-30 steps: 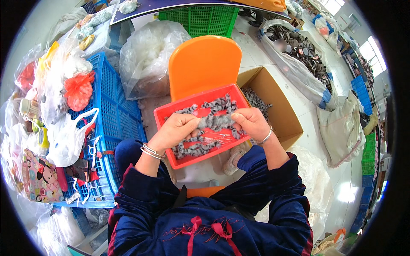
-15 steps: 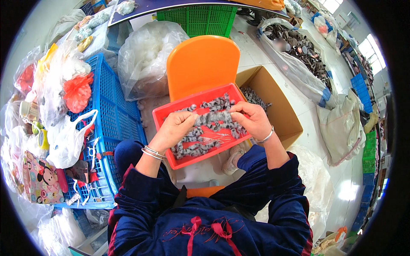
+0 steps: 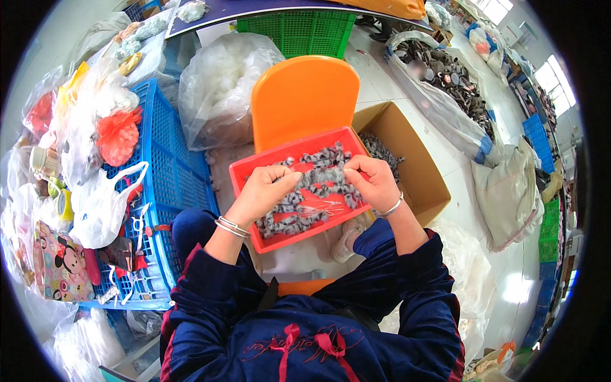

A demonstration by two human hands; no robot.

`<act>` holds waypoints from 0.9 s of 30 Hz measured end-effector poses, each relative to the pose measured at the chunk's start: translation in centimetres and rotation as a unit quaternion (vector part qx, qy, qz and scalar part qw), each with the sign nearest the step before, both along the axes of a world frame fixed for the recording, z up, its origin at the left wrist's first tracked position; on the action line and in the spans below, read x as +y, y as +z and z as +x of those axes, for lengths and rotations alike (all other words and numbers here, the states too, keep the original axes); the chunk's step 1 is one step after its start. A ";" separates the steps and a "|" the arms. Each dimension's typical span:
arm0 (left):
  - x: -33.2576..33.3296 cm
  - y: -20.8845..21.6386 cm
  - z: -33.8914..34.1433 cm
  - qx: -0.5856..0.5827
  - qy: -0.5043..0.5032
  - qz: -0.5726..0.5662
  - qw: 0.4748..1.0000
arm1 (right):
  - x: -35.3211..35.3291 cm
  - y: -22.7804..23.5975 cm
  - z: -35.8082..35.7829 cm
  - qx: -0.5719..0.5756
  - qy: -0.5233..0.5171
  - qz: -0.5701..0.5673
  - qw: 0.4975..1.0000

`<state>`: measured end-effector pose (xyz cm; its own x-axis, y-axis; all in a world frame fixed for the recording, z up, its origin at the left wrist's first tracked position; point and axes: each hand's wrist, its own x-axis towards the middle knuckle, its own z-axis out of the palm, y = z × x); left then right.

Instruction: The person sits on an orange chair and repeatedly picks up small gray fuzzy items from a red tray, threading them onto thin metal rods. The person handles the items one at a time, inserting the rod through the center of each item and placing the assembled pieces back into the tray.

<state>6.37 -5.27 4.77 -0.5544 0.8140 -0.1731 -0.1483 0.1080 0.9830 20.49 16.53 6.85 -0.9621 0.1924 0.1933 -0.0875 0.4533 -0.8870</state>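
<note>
A red plastic tray [image 3: 286,242] lies in front of me, with several short black-and-grey fuzzy strips [image 3: 289,223] and a bunch of thin white sticks or wires [image 3: 323,205] in it. My right hand [image 3: 374,183] pinches one end of a mottled grey fuzzy strip [image 3: 323,176] above the tray. Thumb and fingers of my left hand [image 3: 267,190] are pressed together close to the strip's other end; whether they grip it is too small to tell. Both wrists wear silver bangles.
Under the tray's far side stands an orange chair [image 3: 305,95]. A cardboard box [image 3: 417,169] of grey fuzzy pieces is at its right. On the left are a blue crate [image 3: 178,172] and a clear bag of white stuffing [image 3: 223,83]. A sack of dark pieces [image 3: 439,70] lies farther right.
My left fingertips have shifted slightly right and look less firmly joined to the strip. The right hand keeps its pinch almost in place. The tray stays put.
</note>
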 end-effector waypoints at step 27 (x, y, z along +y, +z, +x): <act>7.6 -14.5 -3.3 0.483 -0.205 -0.119 0.843 | 4.3 -9.6 -1.8 -0.341 0.067 0.197 0.917</act>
